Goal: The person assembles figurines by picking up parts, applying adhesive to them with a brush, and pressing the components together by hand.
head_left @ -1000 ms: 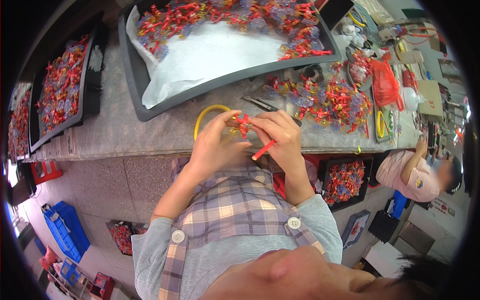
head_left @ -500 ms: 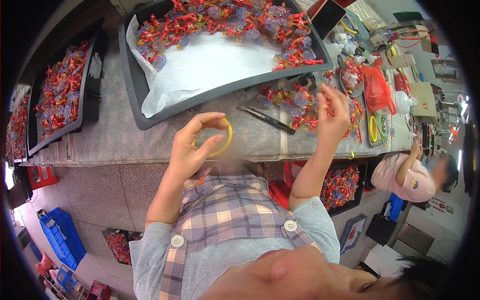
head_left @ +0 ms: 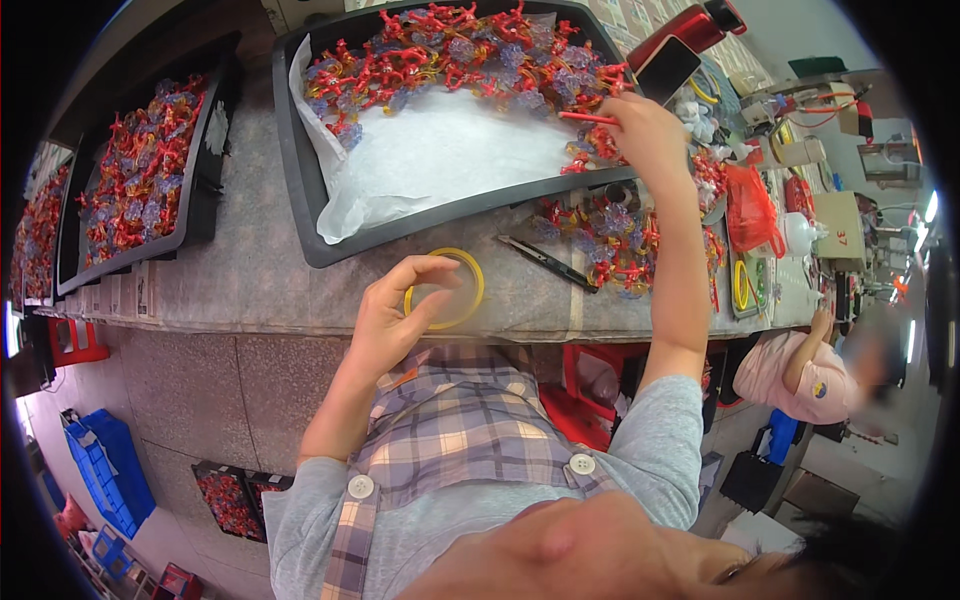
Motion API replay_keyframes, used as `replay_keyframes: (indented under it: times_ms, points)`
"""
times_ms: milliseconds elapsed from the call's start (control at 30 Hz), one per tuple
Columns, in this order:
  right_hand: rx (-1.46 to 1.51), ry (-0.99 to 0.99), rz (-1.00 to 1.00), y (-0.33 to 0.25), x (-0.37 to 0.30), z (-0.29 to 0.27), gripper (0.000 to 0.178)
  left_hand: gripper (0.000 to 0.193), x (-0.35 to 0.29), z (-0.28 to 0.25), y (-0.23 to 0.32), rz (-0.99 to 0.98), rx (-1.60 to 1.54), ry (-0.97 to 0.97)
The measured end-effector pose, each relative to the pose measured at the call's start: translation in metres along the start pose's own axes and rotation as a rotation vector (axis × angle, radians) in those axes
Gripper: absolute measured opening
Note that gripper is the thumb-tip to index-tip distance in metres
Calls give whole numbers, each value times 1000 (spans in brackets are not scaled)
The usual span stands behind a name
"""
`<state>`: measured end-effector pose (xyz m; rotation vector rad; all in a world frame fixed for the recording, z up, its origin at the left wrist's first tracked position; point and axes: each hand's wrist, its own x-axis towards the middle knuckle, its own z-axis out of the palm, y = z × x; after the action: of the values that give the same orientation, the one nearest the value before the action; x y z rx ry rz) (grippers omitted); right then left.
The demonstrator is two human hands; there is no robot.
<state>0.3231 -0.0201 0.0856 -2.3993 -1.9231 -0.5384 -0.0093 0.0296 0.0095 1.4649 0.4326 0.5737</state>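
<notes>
My left hand (head_left: 395, 310) hovers at the table's front edge, fingers curved and thumb apart, with nothing visible between them. It partly covers a yellow ring (head_left: 480, 290) on the table. My right hand (head_left: 648, 135) reaches over the right side of a large black tray (head_left: 420, 222). Its fingertips are closed on a red stick-like piece (head_left: 588, 118) that points left. White paper (head_left: 450, 150) lines the tray, and red, clear purplish and amber plastic pieces (head_left: 460, 50) lie heaped along its far side. More such pieces (head_left: 610, 225) lie loose on the table below my right forearm.
A black utility knife (head_left: 548, 262) lies in front of the tray. A phone (head_left: 668, 70) stands behind its right corner. Filled black trays (head_left: 145, 170) are at the left. A red plastic bag (head_left: 750, 205) lies at the right, and another person (head_left: 800, 360) sits beyond.
My right hand has moved up and away, from above the loose pieces to the tray's right side, and now holds a red stick-like piece. My left hand stays beside the ring.
</notes>
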Motion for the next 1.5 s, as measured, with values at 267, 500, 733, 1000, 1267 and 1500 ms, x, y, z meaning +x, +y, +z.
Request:
replay_keyframes:
  times_ms: [267,500,733,1000,1267,1500]
  points:
    - [1269,221,312,-114,-76,-36,17,42,13,37,-1,268,118,5]
    - [1889,136,584,-174,-113,13,24,38,12,28,-12,215,209,60]
    - [1506,107,359,-162,-111,-10,28,21,3,19,1,-233,-125,68]
    - [1790,37,505,-169,-119,1,22,25,2,15,5,-358,-229,22]
    - [1822,81,538,-169,-121,0,21,58,-4,24,-3,-173,-279,-10]
    - [1907,81,585,-170,-126,2,18,71,-5,21,-8,-103,-57,-41]
